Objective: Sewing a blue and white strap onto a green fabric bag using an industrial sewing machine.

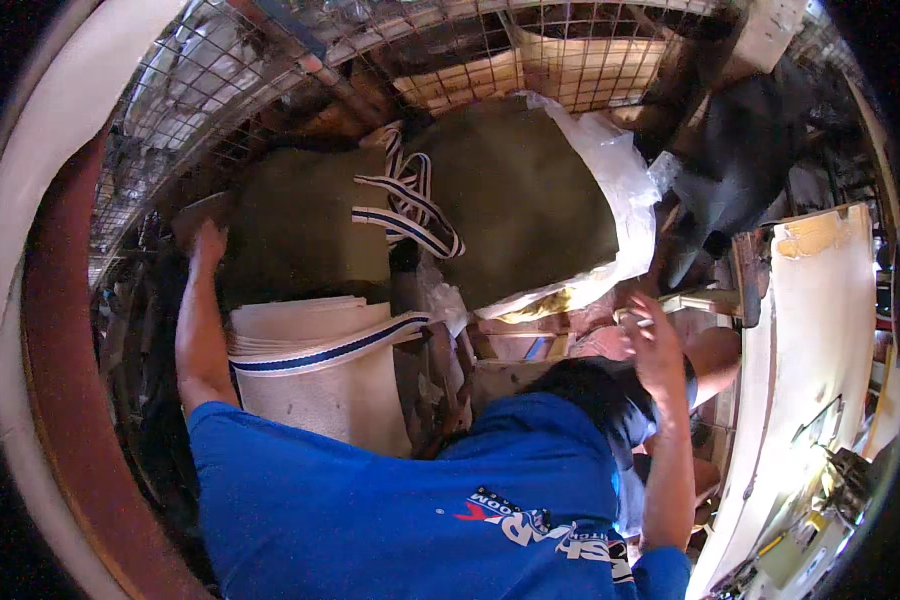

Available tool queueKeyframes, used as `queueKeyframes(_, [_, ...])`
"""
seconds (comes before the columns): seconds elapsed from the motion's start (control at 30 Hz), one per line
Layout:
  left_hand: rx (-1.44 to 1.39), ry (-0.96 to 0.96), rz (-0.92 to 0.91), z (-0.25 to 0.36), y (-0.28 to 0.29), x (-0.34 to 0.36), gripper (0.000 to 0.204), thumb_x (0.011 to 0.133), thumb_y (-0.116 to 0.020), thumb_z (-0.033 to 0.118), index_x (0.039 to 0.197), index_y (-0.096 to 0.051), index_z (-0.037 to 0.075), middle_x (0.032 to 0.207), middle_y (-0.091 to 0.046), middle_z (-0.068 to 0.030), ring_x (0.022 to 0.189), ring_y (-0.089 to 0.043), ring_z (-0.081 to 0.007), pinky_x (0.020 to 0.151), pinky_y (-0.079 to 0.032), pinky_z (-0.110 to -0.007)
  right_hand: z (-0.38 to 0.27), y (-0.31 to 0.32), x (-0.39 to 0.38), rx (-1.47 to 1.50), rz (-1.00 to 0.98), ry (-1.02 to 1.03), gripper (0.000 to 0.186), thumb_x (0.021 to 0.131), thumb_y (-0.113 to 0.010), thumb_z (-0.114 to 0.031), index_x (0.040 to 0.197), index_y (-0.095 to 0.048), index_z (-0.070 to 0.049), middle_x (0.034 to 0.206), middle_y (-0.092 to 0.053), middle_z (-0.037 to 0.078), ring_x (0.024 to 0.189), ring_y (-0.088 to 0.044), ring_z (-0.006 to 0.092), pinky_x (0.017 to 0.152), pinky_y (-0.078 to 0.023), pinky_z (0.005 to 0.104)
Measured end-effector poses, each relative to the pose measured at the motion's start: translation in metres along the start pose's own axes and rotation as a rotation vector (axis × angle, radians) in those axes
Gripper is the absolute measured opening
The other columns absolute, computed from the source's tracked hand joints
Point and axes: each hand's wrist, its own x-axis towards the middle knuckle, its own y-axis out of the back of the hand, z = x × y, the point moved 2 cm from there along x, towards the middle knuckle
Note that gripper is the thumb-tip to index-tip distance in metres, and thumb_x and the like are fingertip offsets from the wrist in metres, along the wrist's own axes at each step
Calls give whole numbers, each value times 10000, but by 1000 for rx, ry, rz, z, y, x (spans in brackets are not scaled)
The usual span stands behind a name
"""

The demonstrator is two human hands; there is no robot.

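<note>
My left hand (208, 240) is at the far left, beside the outer edge of a dark olive sheet (305, 220). Its fingers close around a dim brownish piece there that I cannot make out. Over my bent leg, at right of the middle, my right hand (658, 345) is raised with fingers spread and nothing in them. A second dark olive sheet (530, 200) lies on white plastic wrapping (635, 190). Between the sheets are loops of white webbing with a blue stripe (410, 215). Nearer to me is a cream stack of folded material (315, 370), crossed by another striped band (345, 352).
Wire mesh (530, 50) curves along the far side. A pale board (805, 340) stands at the right, by a wooden block (750, 280). Dark cloth (735, 150) hangs at the far right. A reddish-brown post (65, 330) rises on the left.
</note>
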Motion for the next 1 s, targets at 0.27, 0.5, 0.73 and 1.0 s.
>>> queueKeyframes(0.27, [-327, -472, -288, 236, 117, -31, 707, 916, -560, 552, 1368, -521, 9, 1397, -518, -228, 1323, -467, -378, 1110, -374, -448, 86, 43, -27, -439, 341, 305, 291, 957, -585, -144, 1226, -608, -32, 1158, -661, 187, 982, -673, 316, 861, -520, 410])
queueKeyframes(0.5, [179, -668, -288, 359, 122, -113, 795, 881, -595, 540, 1470, -396, 44, 1495, -401, -223, 1362, -424, -386, 1128, -356, -460, 63, 12, -25, -586, 458, 525, 193, 916, -610, -94, 1091, -640, -20, 1004, -664, 182, 899, -655, 367, 786, -529, 429])
queueKeyframes(0.73, [-63, -491, -512, 297, 57, -38, 887, 841, -617, 529, 1530, -280, 84, 1530, -338, -238, 1368, -399, -425, 1149, -323, -467, 65, 24, -43, -554, 543, 596, 175, 903, -602, -99, 1064, -640, -44, 993, -658, 169, 891, -652, 378, 775, -538, 448])
queueKeyframes(1.0, [105, -515, -283, 326, 72, -67, 849, 850, -608, 565, 1497, -335, 87, 1493, -393, -228, 1329, -441, -429, 1112, -367, -494, 69, 30, -58, -526, 596, 548, 175, 889, -628, -53, 1060, -645, -15, 977, -669, 164, 864, -665, 360, 756, -538, 421])
